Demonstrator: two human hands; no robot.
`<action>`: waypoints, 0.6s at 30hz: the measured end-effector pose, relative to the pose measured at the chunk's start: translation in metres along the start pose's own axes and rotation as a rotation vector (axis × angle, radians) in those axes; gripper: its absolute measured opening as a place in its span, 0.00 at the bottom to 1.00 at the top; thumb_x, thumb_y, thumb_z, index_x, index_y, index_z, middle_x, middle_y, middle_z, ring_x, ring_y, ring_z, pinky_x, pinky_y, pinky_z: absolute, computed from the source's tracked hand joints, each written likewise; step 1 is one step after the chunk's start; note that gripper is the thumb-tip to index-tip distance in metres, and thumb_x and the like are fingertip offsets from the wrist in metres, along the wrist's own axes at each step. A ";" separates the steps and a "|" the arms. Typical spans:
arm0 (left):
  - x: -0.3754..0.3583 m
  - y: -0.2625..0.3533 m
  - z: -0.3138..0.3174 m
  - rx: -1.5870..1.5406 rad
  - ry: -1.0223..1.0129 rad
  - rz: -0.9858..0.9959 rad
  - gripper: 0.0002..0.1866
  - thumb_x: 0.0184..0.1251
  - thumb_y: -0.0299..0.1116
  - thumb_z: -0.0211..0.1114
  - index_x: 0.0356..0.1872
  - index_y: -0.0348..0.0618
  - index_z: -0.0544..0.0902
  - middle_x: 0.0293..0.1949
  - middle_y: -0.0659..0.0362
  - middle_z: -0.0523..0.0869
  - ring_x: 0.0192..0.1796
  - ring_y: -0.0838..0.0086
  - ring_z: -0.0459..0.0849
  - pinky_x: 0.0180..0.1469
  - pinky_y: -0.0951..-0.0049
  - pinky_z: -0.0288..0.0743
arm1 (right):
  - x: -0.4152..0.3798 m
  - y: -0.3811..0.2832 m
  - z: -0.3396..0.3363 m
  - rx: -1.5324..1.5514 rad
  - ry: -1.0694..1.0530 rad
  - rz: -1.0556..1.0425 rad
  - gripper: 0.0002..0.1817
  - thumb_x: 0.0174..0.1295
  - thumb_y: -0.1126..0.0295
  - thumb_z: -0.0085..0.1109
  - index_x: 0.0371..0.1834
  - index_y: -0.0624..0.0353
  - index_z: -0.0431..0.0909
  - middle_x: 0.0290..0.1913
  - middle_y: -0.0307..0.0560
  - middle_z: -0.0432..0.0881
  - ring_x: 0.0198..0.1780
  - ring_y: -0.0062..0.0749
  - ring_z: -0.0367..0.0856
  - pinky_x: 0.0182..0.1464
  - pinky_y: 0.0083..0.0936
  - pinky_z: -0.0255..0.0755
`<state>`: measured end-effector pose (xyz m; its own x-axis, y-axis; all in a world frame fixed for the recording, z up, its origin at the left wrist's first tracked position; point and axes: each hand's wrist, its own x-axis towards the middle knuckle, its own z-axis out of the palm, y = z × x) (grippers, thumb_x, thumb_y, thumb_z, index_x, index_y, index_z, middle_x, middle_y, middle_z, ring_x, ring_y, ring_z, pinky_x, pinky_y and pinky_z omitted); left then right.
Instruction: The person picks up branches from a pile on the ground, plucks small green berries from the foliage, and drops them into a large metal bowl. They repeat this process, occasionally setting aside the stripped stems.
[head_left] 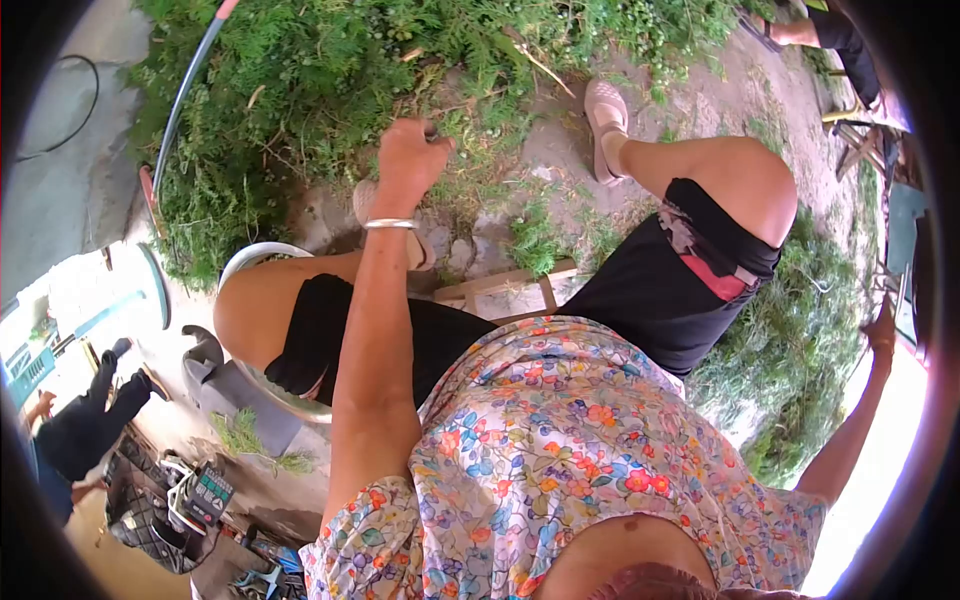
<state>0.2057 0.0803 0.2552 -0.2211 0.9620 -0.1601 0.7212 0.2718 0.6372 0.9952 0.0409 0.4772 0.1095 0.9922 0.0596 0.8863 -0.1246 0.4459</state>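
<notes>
My left hand, with a silver bangle at the wrist, is closed in a fist over the cut green branches. Whatever sits inside its fingers is hidden. Out at the far right edge, my right hand appears small, its thumb and a finger apart and nothing visible between them. Nearest to that hand lies another heap of green sprigs beside my leg. Loose leaves and twigs are scattered on the ground just right of my left fist.
A low wooden frame shows between my legs. A white round tub is partly behind my knee at the left. A curved grey pipe crosses the branches. Another person's legs show at upper right; a dark-clothed person is at left.
</notes>
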 end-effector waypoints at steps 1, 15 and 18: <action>-0.001 -0.005 0.012 0.021 -0.092 0.005 0.15 0.47 0.33 0.69 0.34 0.33 0.83 0.28 0.45 0.84 0.31 0.59 0.84 0.37 0.66 0.77 | -0.020 -0.008 -0.010 0.018 -0.210 0.060 0.32 0.52 0.81 0.57 0.64 0.53 0.66 0.59 0.48 0.74 0.55 0.38 0.76 0.58 0.24 0.67; -0.061 -0.084 0.239 0.287 -0.468 0.195 0.04 0.47 0.29 0.61 0.25 0.43 0.81 0.26 0.49 0.81 0.34 0.55 0.81 0.38 0.59 0.75 | 0.085 -0.511 -0.175 0.753 -0.032 -0.609 0.20 0.54 0.77 0.58 0.53 0.63 0.75 0.47 0.51 0.81 0.51 0.32 0.78 0.53 0.25 0.70; -0.062 -0.069 0.242 0.287 -0.538 0.303 0.06 0.53 0.28 0.55 0.27 0.39 0.80 0.28 0.46 0.82 0.33 0.55 0.83 0.33 0.59 0.79 | 0.085 -0.540 -0.175 0.935 -0.205 -0.571 0.20 0.52 0.78 0.58 0.51 0.65 0.75 0.43 0.53 0.82 0.47 0.33 0.80 0.50 0.26 0.72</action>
<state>0.3286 0.0077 0.0393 0.3224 0.8550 -0.4062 0.8619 -0.0877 0.4995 0.4466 0.1915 0.3977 -0.4269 0.8954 -0.1262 0.8105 0.3171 -0.4924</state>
